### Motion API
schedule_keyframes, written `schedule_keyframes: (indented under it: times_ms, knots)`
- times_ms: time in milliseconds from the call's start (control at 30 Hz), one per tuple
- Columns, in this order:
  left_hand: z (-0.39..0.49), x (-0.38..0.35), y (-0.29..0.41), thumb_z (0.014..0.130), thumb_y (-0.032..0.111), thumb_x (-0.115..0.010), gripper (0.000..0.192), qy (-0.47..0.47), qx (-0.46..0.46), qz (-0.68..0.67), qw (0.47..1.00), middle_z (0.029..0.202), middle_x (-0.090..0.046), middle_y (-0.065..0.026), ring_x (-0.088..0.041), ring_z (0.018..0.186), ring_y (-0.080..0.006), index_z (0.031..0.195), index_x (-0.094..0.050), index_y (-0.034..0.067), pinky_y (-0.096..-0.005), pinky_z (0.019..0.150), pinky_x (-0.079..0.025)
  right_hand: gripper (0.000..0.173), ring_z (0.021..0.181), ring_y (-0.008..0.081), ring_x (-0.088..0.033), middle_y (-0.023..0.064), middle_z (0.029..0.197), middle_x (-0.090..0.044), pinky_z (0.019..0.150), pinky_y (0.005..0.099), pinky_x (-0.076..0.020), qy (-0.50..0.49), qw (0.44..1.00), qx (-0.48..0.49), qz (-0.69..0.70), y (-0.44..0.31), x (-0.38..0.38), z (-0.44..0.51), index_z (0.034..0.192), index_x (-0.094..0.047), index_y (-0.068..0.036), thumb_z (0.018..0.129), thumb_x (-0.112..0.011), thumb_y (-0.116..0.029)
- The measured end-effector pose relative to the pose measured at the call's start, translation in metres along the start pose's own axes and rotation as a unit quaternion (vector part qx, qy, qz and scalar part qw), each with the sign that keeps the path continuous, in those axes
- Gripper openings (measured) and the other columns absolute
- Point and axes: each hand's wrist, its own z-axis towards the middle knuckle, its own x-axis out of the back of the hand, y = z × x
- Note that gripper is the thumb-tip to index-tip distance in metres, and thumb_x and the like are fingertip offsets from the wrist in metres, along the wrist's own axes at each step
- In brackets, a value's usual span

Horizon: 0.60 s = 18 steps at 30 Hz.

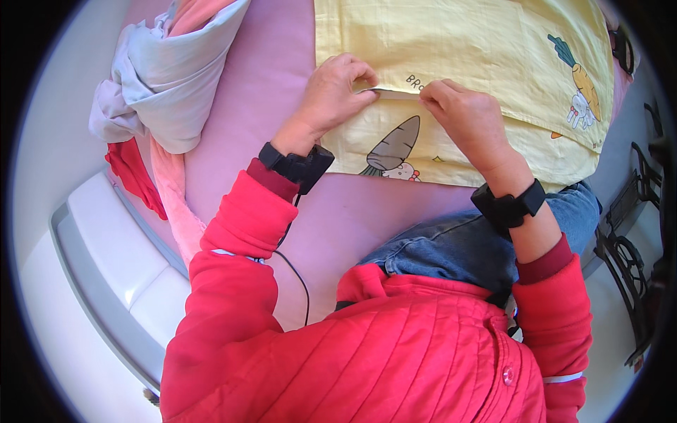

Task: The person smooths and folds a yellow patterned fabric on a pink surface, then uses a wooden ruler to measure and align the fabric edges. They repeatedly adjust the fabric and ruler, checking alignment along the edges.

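A pale yellow cloth cover (pixel 465 42), printed with carrots and rabbits, lies spread before me with its upper layer overlapping a lower one. My left hand (pixel 336 92) pinches the edge of the upper layer between thumb and fingers. A short way to the right, my right hand (pixel 468 113) grips the same edge with its fingertips, hiding part of some printed lettering. Between the two hands the edge is drawn straight, with a narrow pale strip and a dark line along it. Below that strip, a grey carrot print (pixel 395 143) shows on the lower layer.
The cover lies on a pink sheet (pixel 264 106) on a bed. Bundled pale grey cloth (pixel 164 79) sits at left, beside a red cloth (pixel 138 174) and pink fleece. A white and grey headboard (pixel 113 243) curves at lower left. Dark-framed objects (pixel 629 259) stand at right.
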Motion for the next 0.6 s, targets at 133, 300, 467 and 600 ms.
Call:
schedule_keyframes:
  times_ms: [133, 300, 467, 600]
  knots:
    - [0.008, 0.003, 0.017, 0.076, 0.016, -0.075, 0.016, -0.018, -0.012, 0.053, 0.998, 0.083, -0.063, -0.0076, -0.062, 0.082, -0.0249, 0.086, -0.068, 0.006, -0.0347, 0.072, -0.049, 0.006, 0.069, 0.0247, -0.065, 0.0028, 0.081, -0.066, 0.058, 0.0338, -0.0512, 0.002, 1.0, -0.027, 0.012, 0.007, 0.008, -0.006, 0.088, -0.065, -0.013, 0.086, -0.065, -0.019]
    - [0.021, -0.01, 0.033, 0.078, 0.016, -0.073, 0.014, -0.047, -0.025, -0.012, 0.999, 0.082, -0.063, -0.0089, -0.063, 0.079, -0.0233, 0.087, -0.07, 0.006, -0.0333, 0.071, -0.05, 0.007, 0.066, 0.0255, -0.065, 0.0019, 0.078, -0.065, 0.056, 0.0344, -0.0508, 0.051, 0.998, -0.006, 0.032, 0.012, 0.007, -0.005, 0.084, -0.063, -0.014, 0.087, -0.063, -0.02]
    - [0.03, -0.017, 0.034, 0.081, 0.017, -0.073, 0.015, -0.073, 0.033, -0.07, 0.994, 0.082, -0.066, -0.0075, -0.065, 0.074, -0.0176, 0.089, -0.071, 0.004, -0.0291, 0.069, -0.052, 0.005, 0.073, 0.0202, -0.065, 0.0001, 0.078, -0.065, 0.06, 0.0313, -0.0511, 0.046, 0.999, 0.025, 0.009, 0.011, 0.006, -0.005, 0.084, -0.064, -0.013, 0.083, -0.067, -0.017]
    - [0.035, -0.015, 0.031, 0.081, 0.016, -0.073, 0.015, -0.108, 0.059, -0.082, 0.989, 0.083, -0.067, -0.0067, -0.065, 0.074, -0.0149, 0.089, -0.071, 0.003, -0.0276, 0.069, -0.052, 0.006, 0.076, 0.0164, -0.062, -0.0011, 0.072, -0.059, 0.058, 0.0317, -0.0509, 0.056, 0.996, 0.055, -0.034, 0.01, 0.0, -0.001, 0.081, -0.06, -0.014, 0.083, -0.064, -0.018]
